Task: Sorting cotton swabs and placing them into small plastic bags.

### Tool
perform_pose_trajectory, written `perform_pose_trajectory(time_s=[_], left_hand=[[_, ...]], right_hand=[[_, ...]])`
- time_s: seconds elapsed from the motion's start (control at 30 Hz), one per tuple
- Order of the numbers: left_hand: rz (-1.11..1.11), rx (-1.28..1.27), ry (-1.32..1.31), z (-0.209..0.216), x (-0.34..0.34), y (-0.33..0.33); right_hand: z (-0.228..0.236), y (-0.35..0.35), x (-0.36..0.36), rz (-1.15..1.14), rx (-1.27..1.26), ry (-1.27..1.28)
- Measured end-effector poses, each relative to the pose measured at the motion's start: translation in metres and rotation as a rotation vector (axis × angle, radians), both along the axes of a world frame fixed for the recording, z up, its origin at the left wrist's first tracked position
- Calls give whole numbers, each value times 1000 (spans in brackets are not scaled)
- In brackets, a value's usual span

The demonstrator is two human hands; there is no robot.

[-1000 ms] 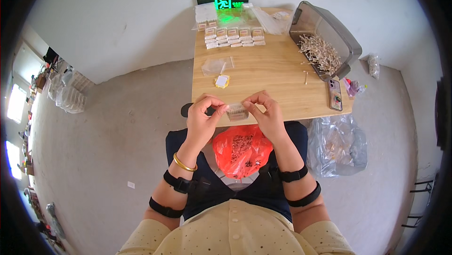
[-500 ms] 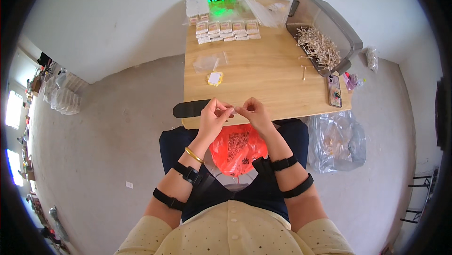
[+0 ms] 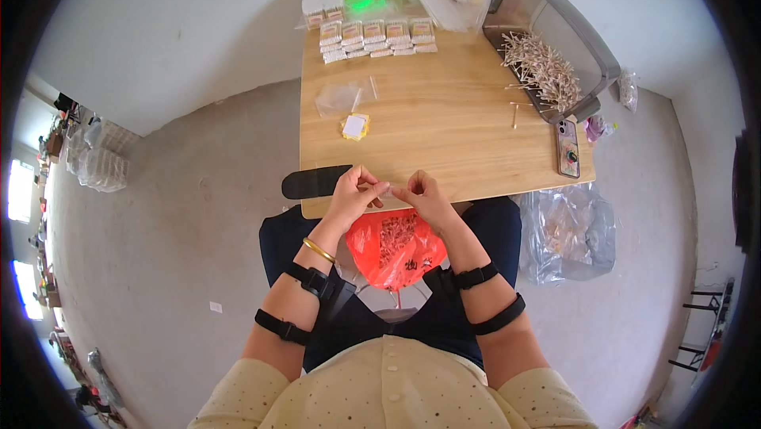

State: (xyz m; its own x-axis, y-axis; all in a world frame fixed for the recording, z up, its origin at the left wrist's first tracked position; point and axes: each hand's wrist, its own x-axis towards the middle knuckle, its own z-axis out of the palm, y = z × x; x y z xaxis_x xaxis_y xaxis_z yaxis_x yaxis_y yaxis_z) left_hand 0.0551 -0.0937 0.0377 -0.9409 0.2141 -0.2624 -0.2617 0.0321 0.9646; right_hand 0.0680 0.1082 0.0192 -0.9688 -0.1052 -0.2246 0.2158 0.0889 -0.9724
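Observation:
Over the table's front edge, my left hand (image 3: 357,195) and my right hand (image 3: 422,197) face each other with fingertips pinched close together. A small pale, thin, partly see-through thing (image 3: 389,191) shows between them; its kind is too small to make out. Left of my left hand lies a black oblong pad (image 3: 315,182). Beyond it are a small stack of white and yellow cards (image 3: 356,126) and clear plastic bags (image 3: 341,99). Below my hands, at my lap, an open red plastic bag (image 3: 380,262) holds many cotton swabs (image 3: 396,235).
Bagged cotton swabs (image 3: 375,34) stand in rows at the back of the wooden table (image 3: 444,124). A grey tub (image 3: 583,44) on its side spills loose swabs (image 3: 541,72). A phone (image 3: 567,149) lies at the right edge; a large clear bag (image 3: 567,235) is below.
The whole view has shifted slightly, with the table a little higher and further left. My hands stay pinched together, with only slight finger movement.

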Motion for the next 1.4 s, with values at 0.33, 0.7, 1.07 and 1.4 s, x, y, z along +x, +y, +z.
perform_pose_trajectory(time_s=[0.33, 0.7, 1.07, 1.4], left_hand=[[-89, -366, 710, 2, 13, 2], [-190, -108, 314, 107, 48, -2], [-186, -166, 395, 162, 79, -14], [-115, -71, 384, 159, 96, -29]], right_hand=[[9, 3, -2, 87, -213, -160], [139, 1, 25, 285, 146, 205], [182, -7, 54, 330, 88, 444], [197, -10, 71, 210, -2, 409]])
